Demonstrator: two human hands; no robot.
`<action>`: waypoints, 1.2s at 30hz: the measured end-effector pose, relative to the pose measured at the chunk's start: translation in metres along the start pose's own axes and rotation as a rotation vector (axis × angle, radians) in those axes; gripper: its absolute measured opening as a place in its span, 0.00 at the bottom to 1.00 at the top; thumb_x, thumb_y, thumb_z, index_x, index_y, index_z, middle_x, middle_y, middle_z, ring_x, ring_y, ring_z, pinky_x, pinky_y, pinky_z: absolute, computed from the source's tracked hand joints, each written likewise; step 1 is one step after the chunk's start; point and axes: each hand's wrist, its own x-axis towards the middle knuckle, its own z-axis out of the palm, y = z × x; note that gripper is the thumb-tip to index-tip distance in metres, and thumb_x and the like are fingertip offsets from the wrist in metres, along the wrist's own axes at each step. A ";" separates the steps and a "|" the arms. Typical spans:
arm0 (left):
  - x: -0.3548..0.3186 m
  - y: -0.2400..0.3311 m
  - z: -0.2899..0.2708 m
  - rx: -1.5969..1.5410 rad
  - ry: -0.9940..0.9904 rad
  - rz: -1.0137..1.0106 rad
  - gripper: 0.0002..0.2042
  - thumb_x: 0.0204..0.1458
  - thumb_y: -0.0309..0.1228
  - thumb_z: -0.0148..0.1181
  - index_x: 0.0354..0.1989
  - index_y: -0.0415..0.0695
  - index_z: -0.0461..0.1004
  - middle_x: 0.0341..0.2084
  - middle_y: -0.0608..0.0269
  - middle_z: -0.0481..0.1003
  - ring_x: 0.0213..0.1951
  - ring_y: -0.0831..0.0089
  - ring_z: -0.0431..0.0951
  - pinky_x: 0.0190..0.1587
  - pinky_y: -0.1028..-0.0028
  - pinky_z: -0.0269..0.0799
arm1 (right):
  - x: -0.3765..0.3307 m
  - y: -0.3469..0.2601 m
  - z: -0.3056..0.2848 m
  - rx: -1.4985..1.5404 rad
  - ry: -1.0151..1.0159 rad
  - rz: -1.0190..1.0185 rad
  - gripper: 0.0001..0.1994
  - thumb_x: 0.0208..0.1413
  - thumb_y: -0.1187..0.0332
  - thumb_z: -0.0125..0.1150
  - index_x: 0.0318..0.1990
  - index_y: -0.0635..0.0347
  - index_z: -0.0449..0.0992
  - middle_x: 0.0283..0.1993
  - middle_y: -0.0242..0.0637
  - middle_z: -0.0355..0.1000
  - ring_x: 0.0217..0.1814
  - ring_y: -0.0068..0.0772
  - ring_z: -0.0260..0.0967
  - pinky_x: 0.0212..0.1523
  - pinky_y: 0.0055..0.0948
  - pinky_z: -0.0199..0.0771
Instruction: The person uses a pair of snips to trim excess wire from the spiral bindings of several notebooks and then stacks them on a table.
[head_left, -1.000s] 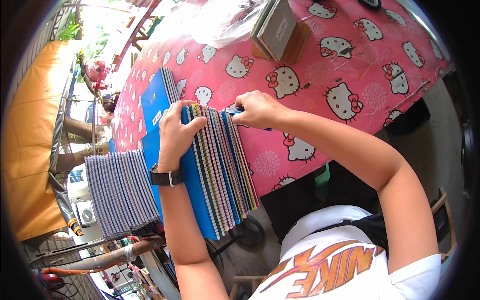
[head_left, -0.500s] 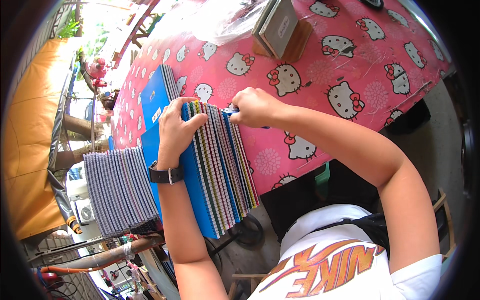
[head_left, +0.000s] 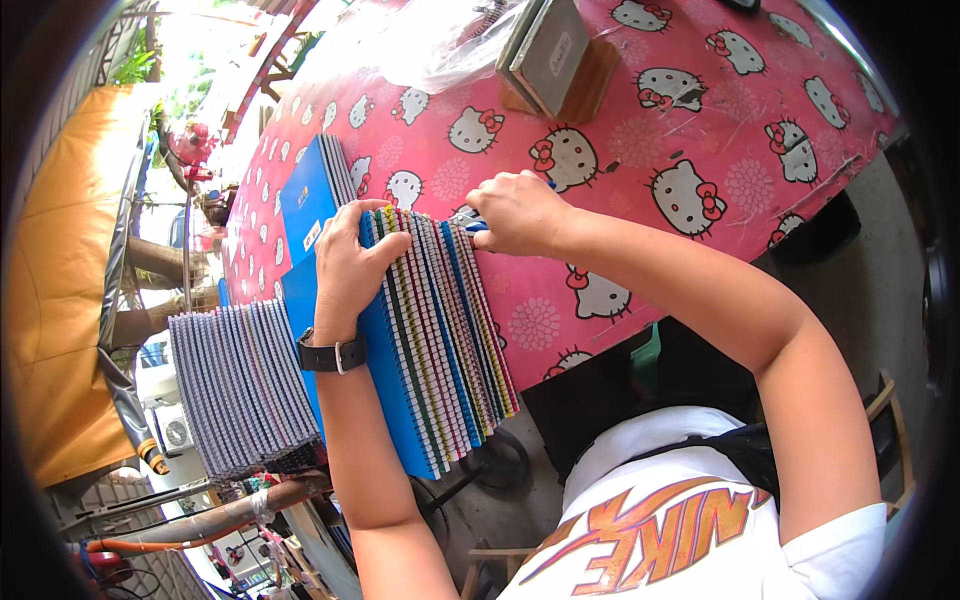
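Observation:
A thick row of spiral-bound notebooks (head_left: 445,345) stands with its multicoloured coils facing up, a blue cover on its left side. My left hand (head_left: 352,250), wearing a black watch, grips the row's far left end, its thumb over the coils. At the far end of the coils my right hand (head_left: 522,212) is closed round small blue-handled pliers (head_left: 476,227). Their metal jaws lie by the coil ends and are partly hidden. One blue handle tip shows beyond my knuckles.
More spiral-bound notebooks (head_left: 245,385) stand at the left. Blue books (head_left: 308,190) lie behind my left hand. A pink patterned cloth (head_left: 650,215) covers the table. Farther back are a wooden block with grey plates (head_left: 560,65) and clear plastic (head_left: 430,50).
My right hand has shifted slightly, and the plier handles show more, with one tip now visible past the knuckles. My left hand stays on the notebooks.

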 end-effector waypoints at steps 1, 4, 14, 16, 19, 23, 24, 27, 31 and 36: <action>0.000 0.000 0.001 0.001 0.009 0.010 0.22 0.38 0.38 0.62 0.44 0.40 0.72 0.40 0.51 0.71 0.44 0.62 0.70 0.48 0.69 0.64 | 0.001 -0.001 0.000 -0.037 -0.003 -0.011 0.16 0.44 0.57 0.61 0.35 0.62 0.75 0.36 0.43 0.73 0.44 0.41 0.71 0.45 0.40 0.68; 0.000 0.001 -0.001 -0.001 0.010 0.011 0.23 0.38 0.38 0.62 0.44 0.40 0.72 0.40 0.51 0.71 0.45 0.62 0.69 0.49 0.69 0.63 | 0.005 -0.004 -0.003 -0.101 0.006 -0.057 0.14 0.43 0.60 0.61 0.35 0.61 0.75 0.38 0.41 0.73 0.45 0.41 0.70 0.46 0.41 0.66; -0.002 -0.003 0.000 0.001 0.023 -0.008 0.23 0.38 0.39 0.62 0.44 0.41 0.72 0.40 0.51 0.70 0.45 0.62 0.70 0.49 0.69 0.64 | 0.008 -0.023 -0.006 -0.050 -0.031 -0.071 0.10 0.47 0.65 0.57 0.30 0.62 0.78 0.33 0.45 0.76 0.35 0.36 0.76 0.38 0.36 0.75; -0.001 -0.003 0.000 0.010 0.016 0.001 0.23 0.38 0.39 0.62 0.44 0.41 0.72 0.41 0.51 0.70 0.45 0.62 0.69 0.49 0.69 0.64 | 0.017 -0.019 -0.004 0.287 -0.199 0.116 0.11 0.49 0.64 0.56 0.32 0.64 0.77 0.31 0.46 0.75 0.32 0.37 0.76 0.34 0.36 0.76; 0.002 0.000 0.003 0.004 0.054 0.044 0.23 0.36 0.39 0.63 0.42 0.40 0.73 0.39 0.51 0.72 0.42 0.61 0.70 0.47 0.68 0.65 | 0.021 0.001 0.012 1.114 -0.414 0.398 0.17 0.53 0.61 0.53 0.38 0.69 0.73 0.27 0.48 0.73 0.24 0.40 0.75 0.25 0.37 0.77; 0.000 -0.005 0.005 -0.033 0.093 0.065 0.23 0.35 0.39 0.63 0.40 0.39 0.74 0.36 0.52 0.74 0.38 0.61 0.71 0.44 0.67 0.65 | 0.017 0.006 0.009 1.086 -0.444 0.347 0.20 0.51 0.57 0.56 0.41 0.69 0.73 0.28 0.48 0.74 0.29 0.43 0.76 0.28 0.40 0.77; -0.001 -0.005 0.003 -0.033 0.095 0.056 0.23 0.35 0.39 0.63 0.40 0.39 0.74 0.36 0.52 0.74 0.38 0.61 0.71 0.44 0.67 0.65 | 0.015 0.002 0.001 0.662 -0.307 0.288 0.20 0.50 0.57 0.56 0.40 0.68 0.74 0.29 0.47 0.75 0.31 0.43 0.76 0.31 0.40 0.77; 0.000 -0.004 0.000 -0.004 0.004 -0.001 0.23 0.38 0.39 0.62 0.44 0.41 0.72 0.41 0.49 0.70 0.45 0.61 0.69 0.49 0.69 0.64 | 0.007 0.006 -0.001 0.149 -0.115 0.182 0.18 0.46 0.56 0.60 0.36 0.63 0.77 0.34 0.44 0.76 0.40 0.39 0.75 0.40 0.40 0.73; 0.001 -0.002 0.000 -0.004 -0.002 0.000 0.24 0.38 0.39 0.62 0.44 0.41 0.72 0.42 0.49 0.69 0.46 0.61 0.69 0.49 0.68 0.64 | 0.003 0.008 0.001 -0.066 -0.024 -0.007 0.14 0.42 0.61 0.61 0.33 0.61 0.75 0.35 0.42 0.74 0.44 0.41 0.71 0.45 0.40 0.69; -0.001 -0.001 -0.001 0.007 -0.002 -0.002 0.24 0.38 0.40 0.62 0.45 0.41 0.72 0.42 0.49 0.69 0.47 0.60 0.68 0.50 0.68 0.63 | 0.006 -0.002 0.000 -0.153 -0.031 -0.070 0.13 0.42 0.62 0.61 0.34 0.60 0.75 0.36 0.40 0.74 0.46 0.40 0.70 0.46 0.41 0.68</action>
